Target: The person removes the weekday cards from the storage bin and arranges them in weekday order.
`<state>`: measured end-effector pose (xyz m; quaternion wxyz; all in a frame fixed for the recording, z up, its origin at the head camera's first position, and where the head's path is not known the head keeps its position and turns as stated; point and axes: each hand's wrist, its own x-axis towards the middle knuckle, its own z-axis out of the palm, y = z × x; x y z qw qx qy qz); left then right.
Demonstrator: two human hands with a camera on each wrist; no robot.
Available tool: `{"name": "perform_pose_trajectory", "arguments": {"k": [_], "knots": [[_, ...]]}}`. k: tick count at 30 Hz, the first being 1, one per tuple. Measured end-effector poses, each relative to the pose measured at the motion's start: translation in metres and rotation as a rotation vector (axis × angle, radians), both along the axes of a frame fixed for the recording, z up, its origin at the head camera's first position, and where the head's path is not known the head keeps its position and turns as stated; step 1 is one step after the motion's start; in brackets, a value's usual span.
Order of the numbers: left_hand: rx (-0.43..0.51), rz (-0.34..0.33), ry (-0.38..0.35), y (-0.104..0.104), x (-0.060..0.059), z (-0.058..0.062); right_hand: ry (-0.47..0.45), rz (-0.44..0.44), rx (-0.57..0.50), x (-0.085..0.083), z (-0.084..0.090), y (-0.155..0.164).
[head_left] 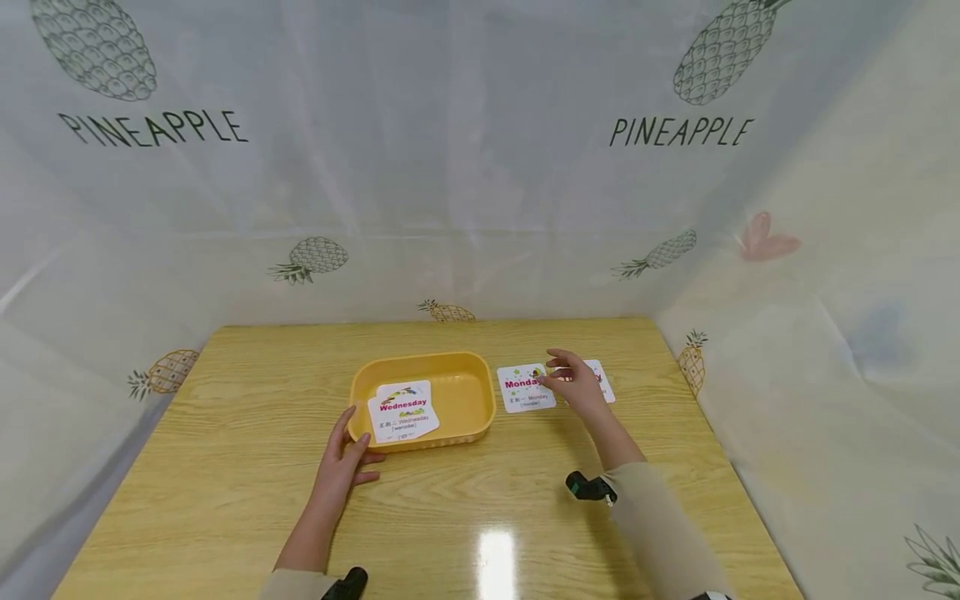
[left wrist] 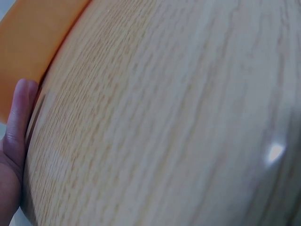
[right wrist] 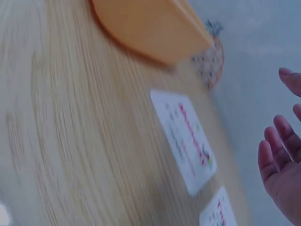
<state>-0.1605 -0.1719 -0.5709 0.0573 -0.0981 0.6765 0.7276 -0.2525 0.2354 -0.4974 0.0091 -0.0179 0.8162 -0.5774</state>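
A yellow plastic tray [head_left: 461,404] stands on the wooden table, with a stack of white cards in its left half; the top card [head_left: 403,408] reads "Wednesday". At the tray's front left corner, my left hand [head_left: 342,467] grips the rim, its fingers on the outer wall in the left wrist view. My right hand [head_left: 576,387] hovers over the cards to the right of the tray, its fingers loosely bent and holding nothing. The "Monday" card [head_left: 525,398] lies flat beside the tray. Just right of it is another white card [head_left: 604,390], partly hidden by my right hand.
The light wooden table [head_left: 435,517] reaches back to a pale curtain [head_left: 450,167] printed with pineapples, which also hangs along both sides. A bright reflection shows near the table's front.
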Motion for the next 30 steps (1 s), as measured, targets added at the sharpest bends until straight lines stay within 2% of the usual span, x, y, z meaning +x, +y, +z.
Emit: {"name": "perform_pose_trajectory", "arguments": {"k": [6, 10, 19, 25, 30], "knots": [[0.004, 0.003, 0.000, 0.001, -0.001, -0.001, -0.005, 0.066, -0.078, 0.006, 0.009, -0.032], [0.018, 0.006, -0.001, 0.002, -0.001, -0.001, -0.007, 0.094, -0.112, 0.010, 0.009, -0.051], [0.021, 0.004, 0.026, 0.001, 0.000, 0.000, -0.025, 0.257, -0.184, 0.020, 0.008, -0.093], [0.018, 0.006, 0.036, 0.000, 0.000, 0.000, -0.044, 0.319, -0.184, 0.032, 0.028, -0.115], [0.018, 0.002, 0.032, -0.001, 0.001, 0.001, -0.059, 0.340, -0.194, 0.023, 0.013, -0.133]]}}
